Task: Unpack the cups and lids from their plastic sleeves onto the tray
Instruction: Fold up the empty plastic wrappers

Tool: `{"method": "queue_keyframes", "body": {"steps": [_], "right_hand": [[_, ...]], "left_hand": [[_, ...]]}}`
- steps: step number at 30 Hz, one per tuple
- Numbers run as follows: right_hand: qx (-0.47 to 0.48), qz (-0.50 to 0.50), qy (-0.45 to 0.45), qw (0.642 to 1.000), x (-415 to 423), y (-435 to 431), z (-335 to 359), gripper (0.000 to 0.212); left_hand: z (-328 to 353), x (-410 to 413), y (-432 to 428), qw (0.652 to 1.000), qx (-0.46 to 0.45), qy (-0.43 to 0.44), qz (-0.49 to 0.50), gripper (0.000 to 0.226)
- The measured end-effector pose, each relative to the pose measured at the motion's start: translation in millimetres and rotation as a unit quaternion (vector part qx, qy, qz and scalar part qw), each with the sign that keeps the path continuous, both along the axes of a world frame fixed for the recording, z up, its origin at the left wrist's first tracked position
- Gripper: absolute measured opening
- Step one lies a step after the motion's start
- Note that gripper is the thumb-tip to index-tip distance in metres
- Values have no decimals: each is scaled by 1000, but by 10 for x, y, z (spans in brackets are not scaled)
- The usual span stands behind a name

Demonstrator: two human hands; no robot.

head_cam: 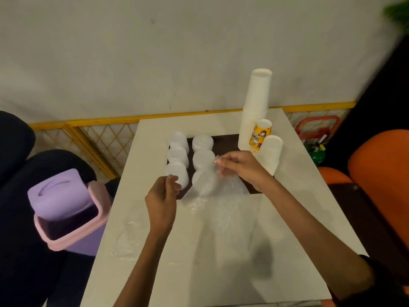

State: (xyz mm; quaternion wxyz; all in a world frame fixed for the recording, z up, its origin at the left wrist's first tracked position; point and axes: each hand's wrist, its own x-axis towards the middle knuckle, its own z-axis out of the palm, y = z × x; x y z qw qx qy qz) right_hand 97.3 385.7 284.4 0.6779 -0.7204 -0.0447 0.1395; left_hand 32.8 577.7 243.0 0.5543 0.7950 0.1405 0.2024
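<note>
Head view, plastic sleeve point(209, 185) pinched in right grip point(241, 167), left grip point(162, 197) beside.

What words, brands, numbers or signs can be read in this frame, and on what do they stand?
Yellow printed cups: lettering on a dark patch, too blurred to read.
White cup stack: no print shows.
Plastic sleeve, pinched by the right hand: no print shows.
Purple bin: no print shows.
</note>
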Motion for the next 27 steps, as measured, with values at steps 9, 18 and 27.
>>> {"method": "queue_keyframes", "body": {"steps": [9,18,27], "right_hand": [[160,-135,-30,977,-25,-73,333,7],[160,-158,-69,972,-109,-115,471,8],[-85,-191,-219,953,-148,-174,420,18]], "left_hand": [[387,-36,-73,986,-156,-2,-54,49],[629,39,-265,967,-186,36,-167,14],[809,320,-204,973,-187,-73,-111,17]]}}
